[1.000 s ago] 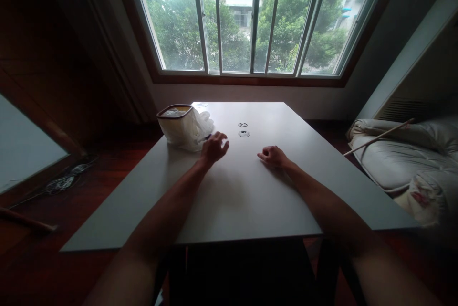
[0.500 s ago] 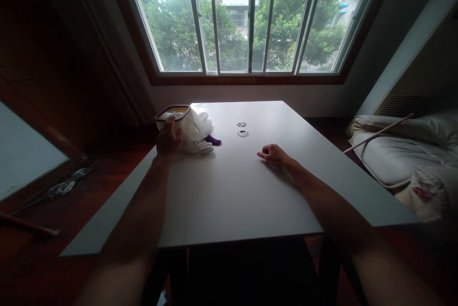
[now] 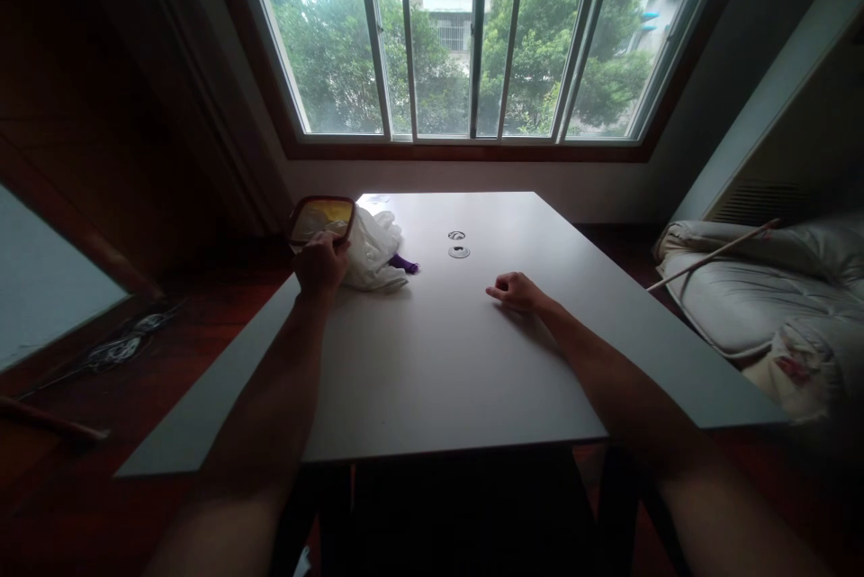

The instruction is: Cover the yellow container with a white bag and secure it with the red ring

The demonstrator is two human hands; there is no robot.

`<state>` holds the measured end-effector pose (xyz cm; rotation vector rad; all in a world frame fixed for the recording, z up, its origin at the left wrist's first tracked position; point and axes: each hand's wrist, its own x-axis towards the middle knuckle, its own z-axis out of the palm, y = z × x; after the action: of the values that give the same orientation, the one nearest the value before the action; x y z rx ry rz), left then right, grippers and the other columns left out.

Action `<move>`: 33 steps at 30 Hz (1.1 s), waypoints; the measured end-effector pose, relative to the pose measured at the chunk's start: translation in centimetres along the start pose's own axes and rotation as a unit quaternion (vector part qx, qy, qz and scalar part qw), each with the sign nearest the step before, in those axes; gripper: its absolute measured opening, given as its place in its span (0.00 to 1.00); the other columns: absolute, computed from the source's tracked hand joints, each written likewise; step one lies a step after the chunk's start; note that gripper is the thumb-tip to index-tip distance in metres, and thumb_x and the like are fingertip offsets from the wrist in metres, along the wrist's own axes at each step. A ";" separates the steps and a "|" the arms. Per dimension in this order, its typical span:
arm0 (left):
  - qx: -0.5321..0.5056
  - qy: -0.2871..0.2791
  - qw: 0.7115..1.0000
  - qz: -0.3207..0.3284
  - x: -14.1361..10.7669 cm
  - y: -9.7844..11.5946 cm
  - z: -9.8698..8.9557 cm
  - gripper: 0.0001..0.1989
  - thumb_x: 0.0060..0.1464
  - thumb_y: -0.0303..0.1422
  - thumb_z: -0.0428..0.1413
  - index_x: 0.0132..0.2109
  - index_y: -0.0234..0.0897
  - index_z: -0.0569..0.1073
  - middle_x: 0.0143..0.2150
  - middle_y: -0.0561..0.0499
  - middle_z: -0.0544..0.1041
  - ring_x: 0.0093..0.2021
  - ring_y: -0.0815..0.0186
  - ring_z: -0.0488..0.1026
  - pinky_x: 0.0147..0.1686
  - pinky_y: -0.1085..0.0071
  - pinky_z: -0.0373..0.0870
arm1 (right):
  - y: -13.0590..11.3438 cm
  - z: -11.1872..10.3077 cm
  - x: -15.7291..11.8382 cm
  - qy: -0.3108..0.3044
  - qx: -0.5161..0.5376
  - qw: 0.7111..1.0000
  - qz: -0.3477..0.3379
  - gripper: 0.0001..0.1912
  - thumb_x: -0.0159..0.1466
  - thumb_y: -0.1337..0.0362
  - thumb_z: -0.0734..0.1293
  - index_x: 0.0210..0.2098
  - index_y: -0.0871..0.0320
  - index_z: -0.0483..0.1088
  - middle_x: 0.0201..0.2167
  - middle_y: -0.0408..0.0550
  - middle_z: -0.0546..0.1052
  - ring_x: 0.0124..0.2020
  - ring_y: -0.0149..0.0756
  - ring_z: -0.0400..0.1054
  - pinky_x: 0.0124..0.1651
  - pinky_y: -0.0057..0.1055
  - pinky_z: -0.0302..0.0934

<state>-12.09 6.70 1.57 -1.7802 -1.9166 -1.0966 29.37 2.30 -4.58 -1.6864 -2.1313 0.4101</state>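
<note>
On the far left of the white table [image 3: 459, 361], my left hand [image 3: 322, 262] grips the near rim of a square-mouthed container [image 3: 352, 210] with a dark red rim and a yellowish inside. The container is tilted, its mouth facing me. Right beside it lies a crumpled white plastic bag [image 3: 374, 244], partly behind the hand. A small purple thing [image 3: 403, 265] pokes out from the bag's right side. My right hand [image 3: 517, 291] rests on the table, fingers curled, with nothing visible in them. Beyond it are two small round things, a ring [image 3: 457, 236] and a pale disc [image 3: 459, 252] with a dark opening.
A window [image 3: 472, 46] is behind the table. At the right lies a folded pale mattress [image 3: 762, 289] with a thin stick [image 3: 715, 255] across it. Cables [image 3: 128, 341] lie on the dark red floor at the left.
My left hand has tipped the container toward me, so more of its yellowish inside shows. The right hand has stayed in place.
</note>
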 end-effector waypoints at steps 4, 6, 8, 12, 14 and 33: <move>-0.010 0.026 1.000 -0.012 -0.1 -0.6 0.3 0.18 0.61 0.38 0.49 0.50 0.31 0.74 0.51 0.35 0.76 0.50 0.45 0.74 0.50 0.52 0.69 | -0.2 -0.2 -0.3 0.000 0.005 1.000 0.004 0.19 0.63 0.49 0.66 0.28 0.60 0.72 0.24 0.43 0.72 0.25 0.28 0.59 0.29 0.27 0.49; -0.026 0.060 0.998 0.001 0.0 -1.1 0.4 0.18 0.62 0.37 0.48 0.51 0.30 0.73 0.51 0.34 0.75 0.51 0.45 0.73 0.51 0.52 0.69 | -0.6 -0.5 -0.6 -0.003 0.005 1.000 0.004 0.19 0.64 0.49 0.66 0.28 0.60 0.72 0.25 0.44 0.73 0.24 0.27 0.59 0.29 0.27 0.49; -0.049 0.100 0.994 0.023 0.2 -1.3 0.1 0.17 0.63 0.37 0.48 0.51 0.30 0.72 0.50 0.34 0.75 0.52 0.46 0.73 0.53 0.52 0.69 | -1.0 -0.7 -0.8 -0.005 0.005 1.000 0.003 0.20 0.64 0.49 0.66 0.28 0.61 0.72 0.25 0.44 0.73 0.24 0.27 0.59 0.29 0.27 0.49; -0.089 0.156 0.980 0.086 0.3 0.6 -1.0 0.18 0.65 0.41 0.47 0.50 0.31 0.72 0.48 0.35 0.75 0.54 0.48 0.72 0.56 0.52 0.68 | -1.0 -0.7 -0.7 -0.006 -0.002 1.000 0.003 0.19 0.64 0.50 0.67 0.28 0.60 0.73 0.25 0.44 0.73 0.24 0.27 0.60 0.29 0.27 0.50; -0.105 0.153 0.974 0.134 -0.1 2.7 -1.4 0.17 0.65 0.41 0.48 0.48 0.32 0.72 0.47 0.36 0.75 0.53 0.50 0.73 0.56 0.53 0.68 | -0.7 -0.4 -0.3 -0.006 -0.008 1.000 0.005 0.17 0.64 0.51 0.67 0.28 0.60 0.73 0.26 0.44 0.74 0.26 0.28 0.62 0.30 0.27 0.51; -0.175 0.001 0.910 0.375 -7.8 14.1 -0.5 0.09 0.68 0.36 0.48 0.43 0.38 0.70 0.41 0.46 0.76 0.37 0.64 0.76 0.33 0.69 0.67 | -3.8 -3.2 -1.9 0.368 0.147 0.917 -0.041 0.26 0.62 0.68 0.59 0.60 0.58 0.58 0.44 0.53 0.75 0.33 0.36 0.70 0.35 0.33 0.67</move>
<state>2.51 -0.09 1.17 -2.3863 -0.8733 -1.1580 28.03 -0.52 -0.24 -1.2910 -1.4866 0.0398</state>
